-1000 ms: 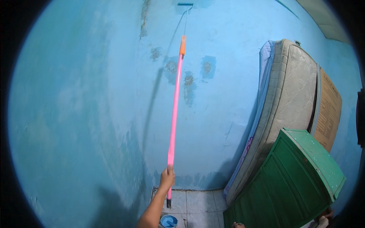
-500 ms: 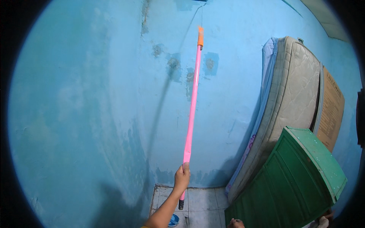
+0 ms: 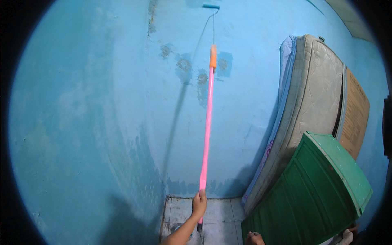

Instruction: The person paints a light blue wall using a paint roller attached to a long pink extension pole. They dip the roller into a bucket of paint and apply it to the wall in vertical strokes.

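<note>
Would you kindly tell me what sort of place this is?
Probably a home's bedroom, judging by the mattress stood on edge and green cabinet, with a paint roller on a pink pole.

A head-worn fisheye faces a blue wall (image 3: 249, 102)

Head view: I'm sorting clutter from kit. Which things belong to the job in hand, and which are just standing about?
In the job:
paint roller
pink pole, in the left hand
probably the bucket, mostly hidden

Standing about:
quilted mattress
brown cardboard
green cabinet
</note>
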`<state>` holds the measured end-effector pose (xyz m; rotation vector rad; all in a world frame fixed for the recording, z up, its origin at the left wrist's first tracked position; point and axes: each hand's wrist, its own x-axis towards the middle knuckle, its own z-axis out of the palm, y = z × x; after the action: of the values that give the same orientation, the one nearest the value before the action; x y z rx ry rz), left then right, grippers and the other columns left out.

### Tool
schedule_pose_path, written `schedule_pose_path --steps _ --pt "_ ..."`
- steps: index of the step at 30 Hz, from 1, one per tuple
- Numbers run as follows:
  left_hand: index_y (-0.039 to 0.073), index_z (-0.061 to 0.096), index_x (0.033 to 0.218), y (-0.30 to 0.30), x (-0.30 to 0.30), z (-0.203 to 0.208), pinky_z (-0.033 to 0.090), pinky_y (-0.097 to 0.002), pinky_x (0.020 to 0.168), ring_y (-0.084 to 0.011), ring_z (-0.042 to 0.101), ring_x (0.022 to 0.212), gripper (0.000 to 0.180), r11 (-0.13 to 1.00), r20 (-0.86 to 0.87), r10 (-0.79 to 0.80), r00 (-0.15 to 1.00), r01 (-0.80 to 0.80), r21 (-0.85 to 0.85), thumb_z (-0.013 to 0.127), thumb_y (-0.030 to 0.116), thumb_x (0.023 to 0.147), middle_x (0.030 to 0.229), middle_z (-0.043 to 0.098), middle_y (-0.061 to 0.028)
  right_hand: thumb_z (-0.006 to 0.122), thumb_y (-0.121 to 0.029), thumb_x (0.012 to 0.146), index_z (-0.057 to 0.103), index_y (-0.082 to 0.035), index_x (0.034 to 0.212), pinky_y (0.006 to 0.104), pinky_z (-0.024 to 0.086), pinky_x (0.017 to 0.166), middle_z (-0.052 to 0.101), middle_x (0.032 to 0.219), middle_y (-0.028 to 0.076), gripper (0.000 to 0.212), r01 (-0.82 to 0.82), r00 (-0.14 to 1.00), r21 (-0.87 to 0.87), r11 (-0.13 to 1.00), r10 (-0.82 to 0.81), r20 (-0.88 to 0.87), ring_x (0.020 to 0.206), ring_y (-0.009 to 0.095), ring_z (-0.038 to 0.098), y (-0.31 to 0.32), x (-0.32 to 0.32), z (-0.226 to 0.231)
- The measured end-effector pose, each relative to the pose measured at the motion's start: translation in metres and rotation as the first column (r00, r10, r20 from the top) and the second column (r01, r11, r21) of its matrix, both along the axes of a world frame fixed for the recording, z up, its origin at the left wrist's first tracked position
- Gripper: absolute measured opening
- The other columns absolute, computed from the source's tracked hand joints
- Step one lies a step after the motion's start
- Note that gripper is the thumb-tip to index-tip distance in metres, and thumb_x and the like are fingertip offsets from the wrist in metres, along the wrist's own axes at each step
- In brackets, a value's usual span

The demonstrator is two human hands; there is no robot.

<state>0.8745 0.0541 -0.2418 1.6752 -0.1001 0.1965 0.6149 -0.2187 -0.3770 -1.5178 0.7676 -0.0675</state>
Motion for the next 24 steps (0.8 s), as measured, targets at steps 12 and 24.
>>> schedule_pose_path --steps 12,24 --pt "0.000 0.052 0.082 -0.025 -0.019 0.056 0.042 -0.0431 0.053 -0.0394 0.056 0.057 0.045 0.999 0.208 0.041 0.977 -0.045 0.016 0.043 0.040 0.101 0.061 0.054 -0.0211 0.057 -0.034 0.097 0.058 0.000 0.102 0.0306 0.052 0.072 0.064 0.085 0.008 0.035 -0.107 0.982 -0.469 0.877 0.166 0.087 0.079 0.016 0.063 0.022 0.060 0.042" --pt "0.001 0.053 0.084 0.004 -0.051 0.034 0.042 -0.0380 0.054 -0.0254 0.054 0.056 0.046 0.999 0.143 0.002 0.990 -0.009 0.048 0.040 0.041 0.102 0.061 0.053 -0.0114 0.048 -0.031 0.101 0.050 0.002 0.129 0.0298 0.049 0.087 0.062 0.112 0.013 0.043 -0.293 0.721 -0.419 0.860 0.486 0.494 0.103 0.018 0.060 0.165 0.177 0.216"
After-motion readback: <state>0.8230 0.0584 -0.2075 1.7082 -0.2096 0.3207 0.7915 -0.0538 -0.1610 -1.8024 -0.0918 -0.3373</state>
